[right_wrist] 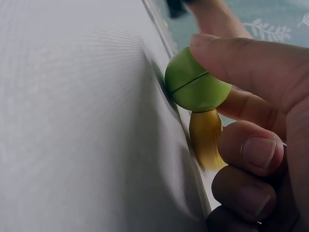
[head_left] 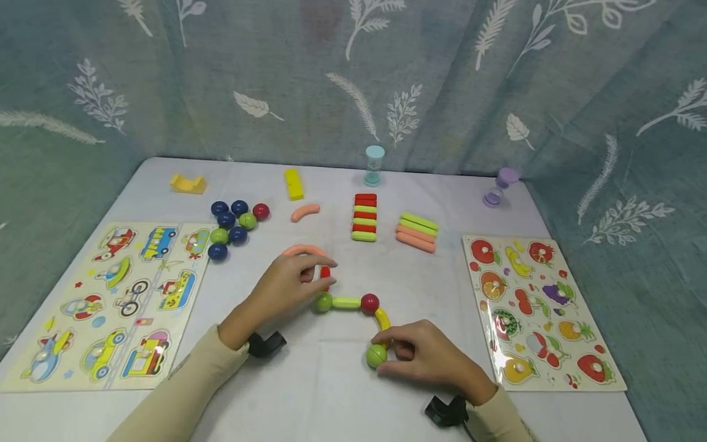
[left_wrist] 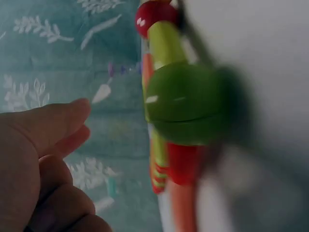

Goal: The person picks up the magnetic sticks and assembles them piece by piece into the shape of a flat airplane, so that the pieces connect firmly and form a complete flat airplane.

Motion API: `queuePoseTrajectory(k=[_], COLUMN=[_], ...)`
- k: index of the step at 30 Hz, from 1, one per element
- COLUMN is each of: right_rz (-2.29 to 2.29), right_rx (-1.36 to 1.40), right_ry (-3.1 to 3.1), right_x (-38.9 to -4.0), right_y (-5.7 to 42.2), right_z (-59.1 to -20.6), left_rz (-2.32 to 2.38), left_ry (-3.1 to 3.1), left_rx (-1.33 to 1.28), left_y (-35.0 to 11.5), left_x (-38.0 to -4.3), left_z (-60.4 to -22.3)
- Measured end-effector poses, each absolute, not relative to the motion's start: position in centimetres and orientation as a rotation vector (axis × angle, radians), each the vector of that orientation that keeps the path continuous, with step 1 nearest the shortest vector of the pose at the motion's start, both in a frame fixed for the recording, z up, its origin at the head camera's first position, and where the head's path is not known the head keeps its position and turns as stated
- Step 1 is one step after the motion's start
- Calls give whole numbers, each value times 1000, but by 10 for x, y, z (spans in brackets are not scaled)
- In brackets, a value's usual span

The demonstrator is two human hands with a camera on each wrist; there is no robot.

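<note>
A chain of wooden balls and sticks lies on the white table. From its near end, a green ball (head_left: 377,356) meets a curved yellow piece (head_left: 383,318), then a red ball (head_left: 369,304) and a light green stick (head_left: 346,303). A second green ball (left_wrist: 186,104), a red stick (head_left: 325,273) and a curved salmon piece (head_left: 304,249) follow. My right hand (right_wrist: 260,92) pinches the near green ball between thumb and fingers. Over the red stick hovers my left hand (head_left: 289,279), its thumb and index finger extended with nothing between them in the left wrist view.
Several blue, green and red balls (head_left: 226,221) cluster behind the vehicle puzzle board (head_left: 88,325). Stacked sticks (head_left: 364,218), more sticks (head_left: 417,232), a yellow block (head_left: 294,184) and two hourglasses (head_left: 374,166) stand toward the back. A fruit puzzle board (head_left: 541,313) lies right.
</note>
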State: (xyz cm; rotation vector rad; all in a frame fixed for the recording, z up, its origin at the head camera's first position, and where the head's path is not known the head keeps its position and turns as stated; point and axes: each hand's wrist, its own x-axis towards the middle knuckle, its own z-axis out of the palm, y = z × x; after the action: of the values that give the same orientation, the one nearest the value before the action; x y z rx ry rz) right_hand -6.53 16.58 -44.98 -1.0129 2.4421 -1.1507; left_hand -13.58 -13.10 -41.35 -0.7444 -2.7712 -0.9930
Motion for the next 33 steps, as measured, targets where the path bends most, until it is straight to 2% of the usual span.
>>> queuePoseTrajectory(k=[8, 14, 23, 33], right_rz=[-1177, -1201, -1189, -1175], right_rx=[-1027, -1072, -1105, -1083], right_ry=[2417, 2435, 2455, 2459], right_x=[-67, -67, -70, -70], right_y=[169, 169, 168, 169], right_z=[-452, -457, -460, -458], left_rz=[-760, -559, -478, -599], left_ry=[-2869, -2928, -3036, -3065], left_rx=[-1130, -1255, -1130, -1114], left_y=[-54, -7, 15, 10], left_x=[-215, -249, -263, -251], left_z=[-397, -405, -415, -416])
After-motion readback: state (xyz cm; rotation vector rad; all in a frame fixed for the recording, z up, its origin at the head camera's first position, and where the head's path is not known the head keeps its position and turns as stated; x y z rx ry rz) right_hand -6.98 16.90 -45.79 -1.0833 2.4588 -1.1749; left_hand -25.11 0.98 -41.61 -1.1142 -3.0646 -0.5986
